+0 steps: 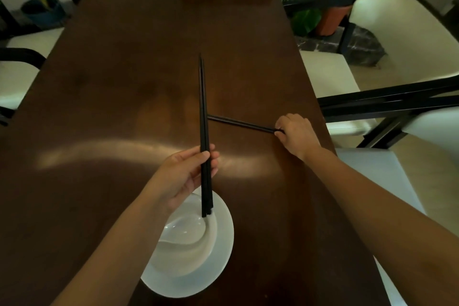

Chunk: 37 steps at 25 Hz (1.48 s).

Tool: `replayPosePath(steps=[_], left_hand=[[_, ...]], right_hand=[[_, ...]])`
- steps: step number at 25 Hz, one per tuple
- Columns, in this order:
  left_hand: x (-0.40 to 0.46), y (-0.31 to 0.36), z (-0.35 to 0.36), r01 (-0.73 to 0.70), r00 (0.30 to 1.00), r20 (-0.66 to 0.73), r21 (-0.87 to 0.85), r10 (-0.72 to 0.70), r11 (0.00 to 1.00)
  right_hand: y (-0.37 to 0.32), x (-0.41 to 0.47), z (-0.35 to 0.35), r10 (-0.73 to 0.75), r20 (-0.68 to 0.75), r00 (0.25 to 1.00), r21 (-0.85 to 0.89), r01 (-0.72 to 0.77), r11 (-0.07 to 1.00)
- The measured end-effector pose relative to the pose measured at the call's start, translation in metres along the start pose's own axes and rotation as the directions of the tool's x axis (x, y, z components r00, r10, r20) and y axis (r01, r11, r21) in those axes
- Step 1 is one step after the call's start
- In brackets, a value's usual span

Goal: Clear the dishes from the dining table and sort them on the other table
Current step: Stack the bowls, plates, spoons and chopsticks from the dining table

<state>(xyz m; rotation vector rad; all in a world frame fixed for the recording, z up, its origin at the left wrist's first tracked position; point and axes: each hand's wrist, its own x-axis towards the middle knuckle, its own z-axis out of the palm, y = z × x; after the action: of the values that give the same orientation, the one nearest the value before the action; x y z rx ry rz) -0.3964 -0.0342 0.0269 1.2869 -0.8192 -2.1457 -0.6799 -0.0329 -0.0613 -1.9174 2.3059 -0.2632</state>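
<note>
Nearest you, the white plate [198, 263] sits under your left hand [185, 176] gripping chopsticks [204, 117]; pinch the other pair [244, 124] firmly with your right hand [296, 135], lifting level beyond that plate.

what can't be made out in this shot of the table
Head view only:
- Near rim of the white plate: covered by the left forearm.
- Held end of the lying chopsticks: inside the right hand.
- How many sticks the left hand holds: they overlap.
- The other table: out of frame.
</note>
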Motion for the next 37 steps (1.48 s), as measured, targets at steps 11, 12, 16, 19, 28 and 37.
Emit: replayPosePath(steps=[11, 12, 16, 19, 28, 37], left_hand=[[0.003, 0.005, 0.008, 0.014, 1.000, -0.012, -0.006, -0.014, 1.000], [0.003, 0.006, 0.008, 0.016, 1.000, -0.019, -0.004, -0.016, 1.000], [0.003, 0.012, 0.005, 0.010, 0.998, -0.066, 0.016, -0.009, 1.000], [0.002, 0.017, 0.006, 0.031, 0.999, -0.034, 0.092, -0.028, 0.995], [-0.009, 0.004, 0.035, 0.026, 0.917, 0.350, 0.431, -0.193, 0.902], [-0.019, -0.018, 0.042, 0.051, 0.950, 0.283, 0.264, -0.128, 0.963]], right_hand=[[-0.002, -0.023, -0.053, 0.064, 0.337, 0.939, 0.216, -0.143, 0.966], [0.005, -0.022, -0.074, 0.036, 0.392, 0.919, 0.298, -0.164, 0.941], [0.031, -0.026, -0.181, -0.167, 0.547, 0.821, 0.392, -0.075, 0.917], [0.016, -0.029, -0.222, -0.298, 0.703, 0.646, 0.427, -0.048, 0.903], [-0.076, 0.009, -0.194, -0.327, 0.757, 0.566, 0.183, 0.297, 0.937], [-0.081, 0.016, -0.198, -0.331, 0.613, 0.717, 0.077, 0.363, 0.928]])
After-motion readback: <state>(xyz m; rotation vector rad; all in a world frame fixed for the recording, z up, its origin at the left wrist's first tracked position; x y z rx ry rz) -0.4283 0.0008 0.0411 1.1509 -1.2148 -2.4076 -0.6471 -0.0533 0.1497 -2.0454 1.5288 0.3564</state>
